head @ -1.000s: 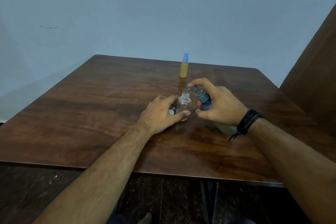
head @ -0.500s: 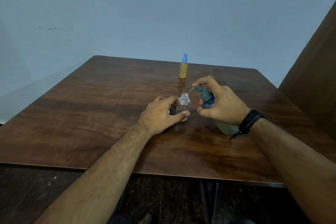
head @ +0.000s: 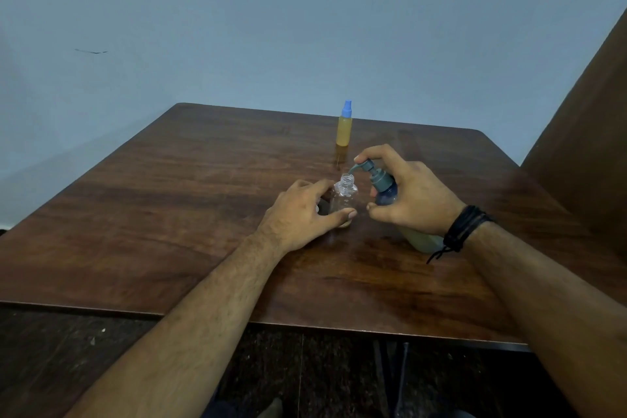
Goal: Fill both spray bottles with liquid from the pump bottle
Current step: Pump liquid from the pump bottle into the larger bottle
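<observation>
On the dark brown wooden table (head: 169, 214), the left hand (head: 298, 214) steadies the small clear plastic spray bottle (head: 343, 200), thumb across its lower front and fingers curled round the far side; the bottle stands upright with its threaded neck open and only a little liquid at the bottom. It looks very light and thin-walled, so I'd guess it would tip or skid easily, and holding it low on the body as here seems wise. Farther back stands the slim bottle of yellow liquid with a blue cap (head: 344, 125), apart from both hands, apparently full already. To the right, the right hand (head: 414, 197) grips the tilted pump bottle with a grey-blue pump head (head: 380, 180), forefinger on top of the pump, spout just over the open neck. It looks heavier, and possibly slippery.
</observation>
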